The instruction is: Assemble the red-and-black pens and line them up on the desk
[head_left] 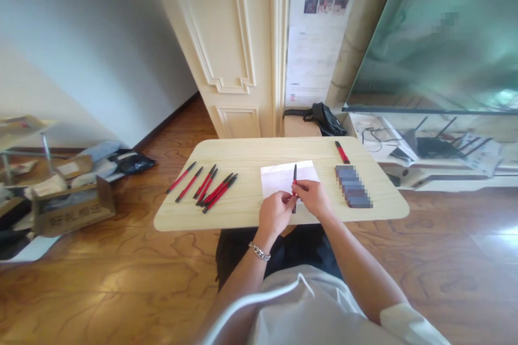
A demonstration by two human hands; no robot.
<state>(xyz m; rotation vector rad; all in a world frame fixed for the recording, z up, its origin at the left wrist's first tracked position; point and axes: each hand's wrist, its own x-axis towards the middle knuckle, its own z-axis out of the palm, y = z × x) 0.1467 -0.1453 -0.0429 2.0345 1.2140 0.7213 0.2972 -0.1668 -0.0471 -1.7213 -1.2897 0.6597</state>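
Observation:
Between my two hands stands a red and black pen (295, 172), its black tip pointing away from me over a white sheet of paper (279, 175). My left hand (275, 211) pinches the pen's lower part. Higher up the barrel, the fingers of my right hand (311, 196) are closed on the same pen. Several similar red and black pens (218, 193) lie slantwise on the left of the table, some overlapping. At the far right lies another red and black pen or a small bunch (342, 152); I cannot tell which.
The pale wooden table (243, 153) has rounded corners. A pixelated dark flat object (353, 187) lies on its right side. Behind stand a black bag (327, 118) and a low cabinet with a router (435, 147). An open cardboard box (75, 210) sits at the left.

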